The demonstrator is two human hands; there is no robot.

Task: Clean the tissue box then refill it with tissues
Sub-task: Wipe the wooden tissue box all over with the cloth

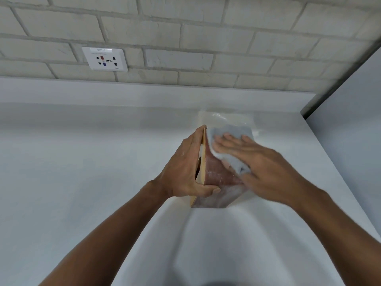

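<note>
A brown tissue box [215, 178] with a light wooden lid face stands tipped on its side on the white counter [82, 162]. My left hand [185, 172] grips it from the left, thumb curled under its near edge. My right hand [257, 159] lies flat with straight fingers on a grey-white cloth [233, 139], pressing the cloth against the box's upward brown side. Behind the box lies a clear plastic pack of tissues [224, 118], partly hidden by the cloth.
A brick wall with a white power socket [105, 58] runs along the back of the counter. A grey panel [354, 112] closes the right side. The counter's right edge runs diagonally past my right forearm.
</note>
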